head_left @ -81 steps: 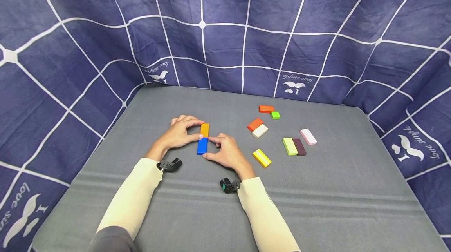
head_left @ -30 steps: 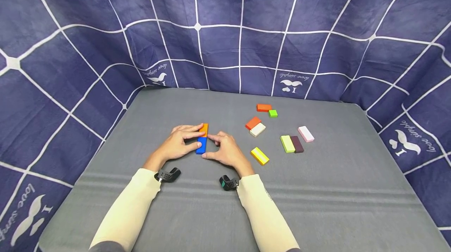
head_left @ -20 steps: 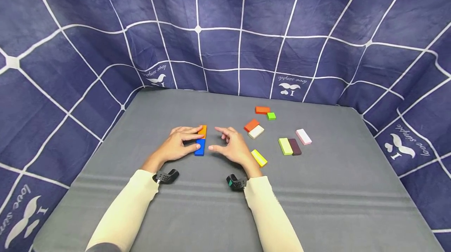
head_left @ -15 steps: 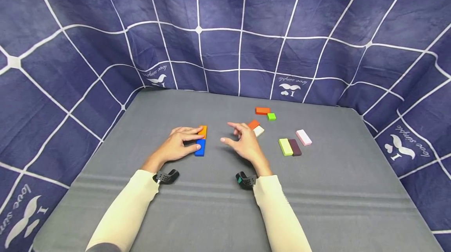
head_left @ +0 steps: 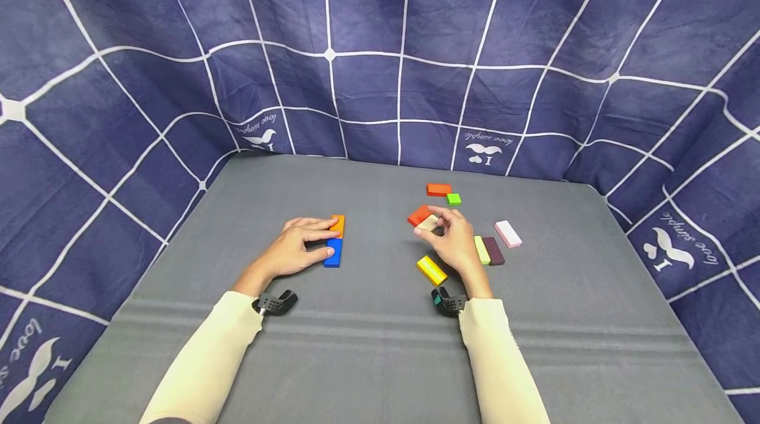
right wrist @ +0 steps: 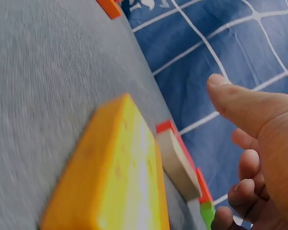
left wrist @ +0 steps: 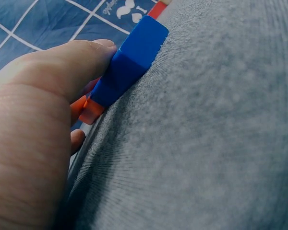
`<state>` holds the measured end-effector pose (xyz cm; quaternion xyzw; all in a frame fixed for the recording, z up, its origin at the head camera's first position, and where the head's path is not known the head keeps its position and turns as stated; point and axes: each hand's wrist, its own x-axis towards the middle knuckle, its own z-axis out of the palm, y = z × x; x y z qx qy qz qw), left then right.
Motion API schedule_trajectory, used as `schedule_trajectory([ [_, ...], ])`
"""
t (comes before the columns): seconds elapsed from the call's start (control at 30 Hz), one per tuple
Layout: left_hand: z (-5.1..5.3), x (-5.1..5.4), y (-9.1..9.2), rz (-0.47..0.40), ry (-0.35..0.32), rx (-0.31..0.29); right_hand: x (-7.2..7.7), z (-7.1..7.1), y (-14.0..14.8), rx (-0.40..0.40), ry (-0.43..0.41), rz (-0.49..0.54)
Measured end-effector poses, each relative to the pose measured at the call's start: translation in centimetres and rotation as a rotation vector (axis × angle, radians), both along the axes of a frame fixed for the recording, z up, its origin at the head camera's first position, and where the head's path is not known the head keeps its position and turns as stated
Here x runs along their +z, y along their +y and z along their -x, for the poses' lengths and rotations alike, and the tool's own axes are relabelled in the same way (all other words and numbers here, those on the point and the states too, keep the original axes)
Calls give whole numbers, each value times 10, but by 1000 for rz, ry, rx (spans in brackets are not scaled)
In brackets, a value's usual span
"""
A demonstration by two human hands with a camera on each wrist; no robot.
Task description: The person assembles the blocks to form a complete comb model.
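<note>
An orange block (head_left: 339,225) and a blue block (head_left: 333,255) lie end to end in the head view. My left hand (head_left: 292,248) rests its fingers on them from the left; in the left wrist view its thumb touches the blue block (left wrist: 129,55). My right hand (head_left: 456,244) is at the cream block (head_left: 425,224), thumb and index finger apart, gripping nothing. A red block (head_left: 419,215) lies against the cream one. The right wrist view has the hand (right wrist: 273,143) above the table beside the cream block (right wrist: 175,160), the yellow block (right wrist: 120,177) close to the camera.
On the grey table (head_left: 368,345) a yellow block (head_left: 431,270) lies in front of the right hand. Lime (head_left: 481,251) and dark (head_left: 493,250) blocks sit side by side, with a pink one (head_left: 508,234) beyond. Orange-red (head_left: 439,190) and green (head_left: 454,199) blocks lie farther back.
My right hand has left the side of the orange and blue blocks and moved right to the cream block. My left fingers have shifted onto those two blocks, which remain end to end.
</note>
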<state>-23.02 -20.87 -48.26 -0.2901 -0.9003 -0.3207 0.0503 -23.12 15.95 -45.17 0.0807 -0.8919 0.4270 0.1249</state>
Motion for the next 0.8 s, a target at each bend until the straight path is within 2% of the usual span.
schedule_trajectory([
  [0.3, -5, -3, 0, -5, -2, -5, -13, 2, 11, -15, -80, -7],
  [0.53, -5, 0, -4, 8, 1, 11, -17, 6, 7, -33, -84, 0],
  [0.8, 1, -1, -1, 23, -4, 1, -21, 7, 11, -91, -93, -40],
])
